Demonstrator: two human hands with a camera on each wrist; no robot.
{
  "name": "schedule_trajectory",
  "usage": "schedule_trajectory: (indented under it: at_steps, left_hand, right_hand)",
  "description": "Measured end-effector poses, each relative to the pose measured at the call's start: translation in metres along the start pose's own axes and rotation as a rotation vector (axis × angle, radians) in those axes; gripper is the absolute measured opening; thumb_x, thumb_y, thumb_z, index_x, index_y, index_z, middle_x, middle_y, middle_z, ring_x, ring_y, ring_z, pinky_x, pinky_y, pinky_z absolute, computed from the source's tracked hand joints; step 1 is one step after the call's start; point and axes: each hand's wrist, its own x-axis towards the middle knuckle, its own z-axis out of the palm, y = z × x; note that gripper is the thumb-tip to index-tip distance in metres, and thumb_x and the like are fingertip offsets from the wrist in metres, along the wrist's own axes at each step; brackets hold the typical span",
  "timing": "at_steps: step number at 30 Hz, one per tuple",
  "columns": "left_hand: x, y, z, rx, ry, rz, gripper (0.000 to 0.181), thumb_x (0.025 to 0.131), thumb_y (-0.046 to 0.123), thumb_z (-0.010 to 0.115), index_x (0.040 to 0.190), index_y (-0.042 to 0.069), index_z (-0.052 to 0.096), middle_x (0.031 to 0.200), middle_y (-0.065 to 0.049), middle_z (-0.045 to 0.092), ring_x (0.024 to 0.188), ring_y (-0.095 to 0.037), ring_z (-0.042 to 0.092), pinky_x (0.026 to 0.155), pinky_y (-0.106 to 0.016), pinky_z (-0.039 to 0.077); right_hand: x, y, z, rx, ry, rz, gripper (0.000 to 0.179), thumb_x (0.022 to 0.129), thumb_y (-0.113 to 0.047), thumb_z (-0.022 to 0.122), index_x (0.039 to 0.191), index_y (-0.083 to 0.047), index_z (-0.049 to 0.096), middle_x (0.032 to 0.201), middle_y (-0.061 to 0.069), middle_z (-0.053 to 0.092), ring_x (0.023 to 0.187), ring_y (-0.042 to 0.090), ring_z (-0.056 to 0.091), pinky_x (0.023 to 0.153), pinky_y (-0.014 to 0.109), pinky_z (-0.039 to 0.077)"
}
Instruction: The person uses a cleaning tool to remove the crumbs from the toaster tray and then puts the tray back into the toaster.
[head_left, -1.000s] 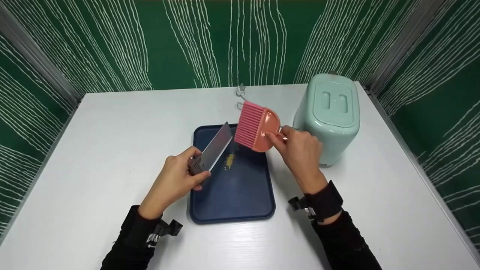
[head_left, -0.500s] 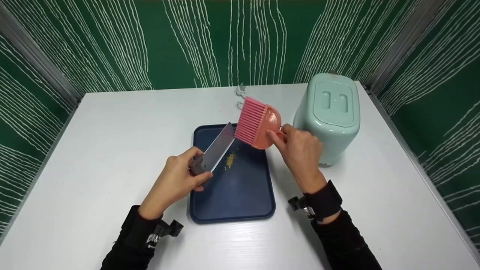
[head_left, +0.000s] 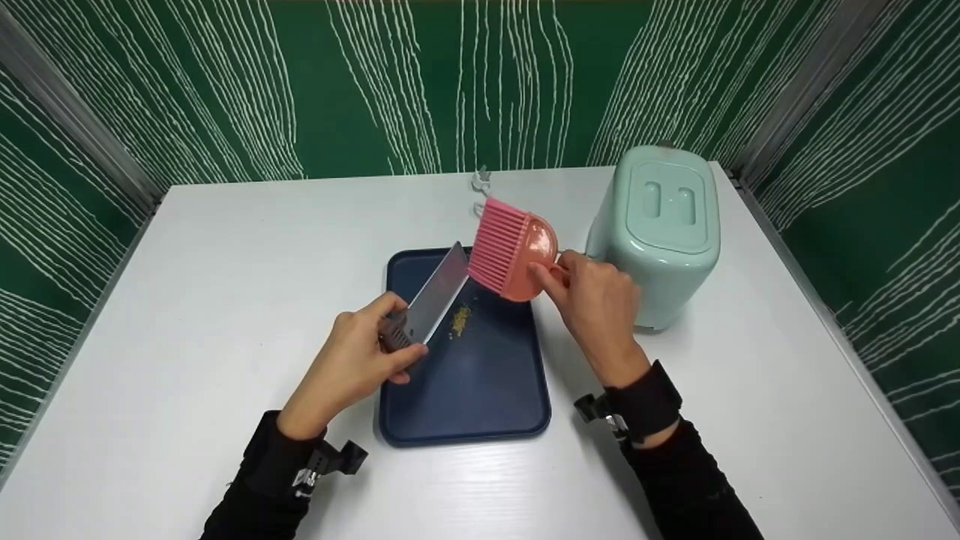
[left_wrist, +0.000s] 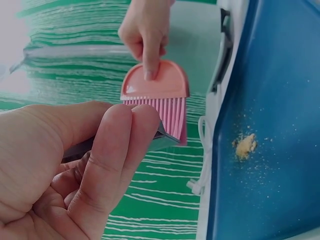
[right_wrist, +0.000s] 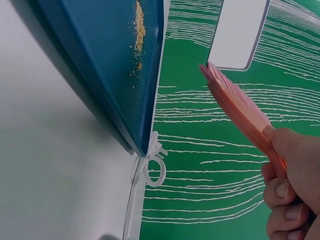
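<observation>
My left hand [head_left: 360,349] grips the ribbed grey end of a flat, rectangular grey plate [head_left: 439,292], held tilted above a dark blue tray [head_left: 480,397]. Rimmed edges show on the plate [right_wrist: 239,35] in the right wrist view. With my right hand [head_left: 596,296] I hold a small coral brush [head_left: 534,259] by its handle, thumb pressed on its back. Its pink bristles point left and appear to touch the plate's far corner. A small heap of yellow crumbs [head_left: 460,321] lies on the tray under the plate, with finer specks around it in the left wrist view.
To the right stands a tall mint-green appliance [head_left: 667,217] with two recesses on its top face, close behind my right hand. A pale plug and cord [head_left: 482,184] lie at the back of the white table [head_left: 277,247]. Green, white-streaked walls [head_left: 517,82] enclose the back and sides.
The brush rises a little, then comes back down and slightly left against the plate. The plate has shifted slightly to the right. Tray and crumbs look the same.
</observation>
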Motion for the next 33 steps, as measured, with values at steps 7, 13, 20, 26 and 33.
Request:
schedule_trajectory:
  at_steps: [7, 13, 20, 26, 33]
  left_hand:
    - [-0.0001, 0.0000, -0.0002, 0.008, 0.007, 0.029, 0.038, 0.093, 0.008, 0.084, 0.121, 0.001, 0.060, 0.085, -0.015, 0.078, 0.062, -0.017, 0.076, 0.058, -0.035, 0.065]
    - [-0.0001, 0.0009, 0.0001, 0.013, 0.010, 0.028, 0.037, 0.093, 0.007, 0.084, 0.121, 0.001, 0.060, 0.085, -0.015, 0.078, 0.062, -0.016, 0.076, 0.057, -0.033, 0.065]
    - [-0.0004, 0.0006, 0.0012, 0.044, 0.023, 0.032, 0.035, 0.093, 0.007, 0.084, 0.118, 0.003, 0.060, 0.086, -0.016, 0.078, 0.060, -0.013, 0.075, 0.057, -0.033, 0.065]
    - [0.0001, 0.0015, 0.0018, 0.089, 0.041, 0.034, 0.032, 0.093, 0.006, 0.084, 0.116, 0.005, 0.062, 0.088, -0.014, 0.078, 0.059, -0.011, 0.074, 0.055, -0.027, 0.063]
    - [0.0015, -0.0012, 0.0018, 0.193, 0.092, 0.052, 0.032, 0.092, 0.007, 0.085, 0.116, 0.005, 0.063, 0.082, -0.010, 0.076, 0.055, -0.007, 0.071, 0.052, -0.021, 0.059]
  right_hand:
    - [-0.0008, -0.0012, 0.0011, 0.007, -0.023, -0.007, 0.047, 0.095, -0.051, 0.080, 0.072, -0.011, 0.070, 0.058, 0.006, 0.063, 0.050, 0.030, 0.060, 0.045, 0.039, 0.038]
    - [-0.0002, -0.0016, 0.0009, -0.012, -0.048, -0.006, 0.047, 0.096, -0.052, 0.079, 0.074, -0.011, 0.072, 0.061, 0.009, 0.069, 0.052, 0.033, 0.066, 0.044, 0.044, 0.044]
    - [-0.0015, -0.0021, -0.0002, -0.011, -0.090, -0.006, 0.053, 0.095, -0.055, 0.078, 0.066, -0.013, 0.065, 0.053, 0.004, 0.059, 0.048, 0.028, 0.059, 0.045, 0.034, 0.031]
    - [-0.0015, -0.0024, -0.0023, -0.009, -0.143, 0.010, 0.054, 0.095, -0.054, 0.079, 0.063, -0.015, 0.059, 0.052, 0.000, 0.052, 0.049, 0.028, 0.058, 0.046, 0.032, 0.027]
    - [0.0005, -0.0012, -0.0085, -0.014, -0.149, 0.014, 0.052, 0.096, -0.052, 0.079, 0.064, -0.014, 0.062, 0.053, 0.001, 0.051, 0.050, 0.027, 0.057, 0.047, 0.032, 0.029]
